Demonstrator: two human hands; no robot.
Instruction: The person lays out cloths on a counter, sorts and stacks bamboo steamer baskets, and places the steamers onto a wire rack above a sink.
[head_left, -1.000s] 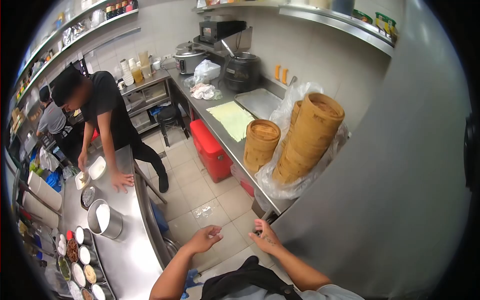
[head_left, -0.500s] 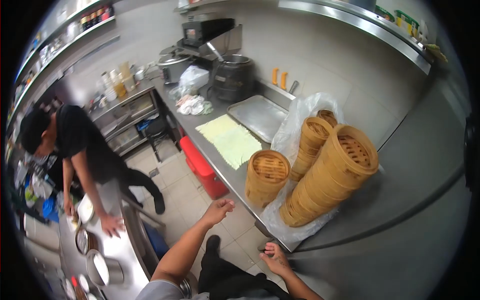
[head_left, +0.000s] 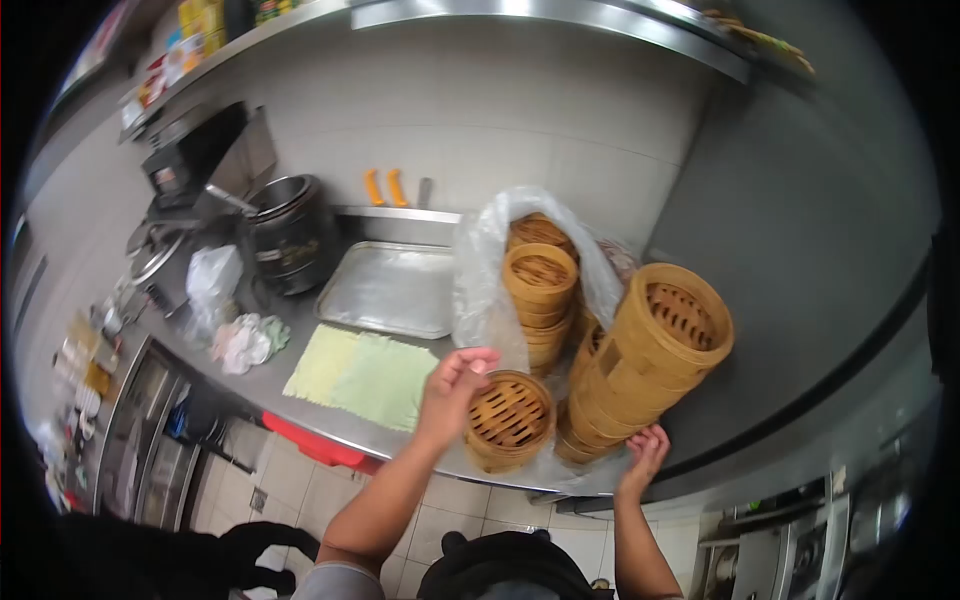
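In the head view, our empty left grip (head_left: 456,392), relaxed and half-curled, is just beside the short round tan bamboo steamer stack (head_left: 508,428). Our right grip (head_left: 648,458), fingers parted, adjoins the tall tan bamboo steamer stack (head_left: 635,375) low down, contact unclear. Clear crumpled plastic (head_left: 482,295) underneath likely keeps it clean.
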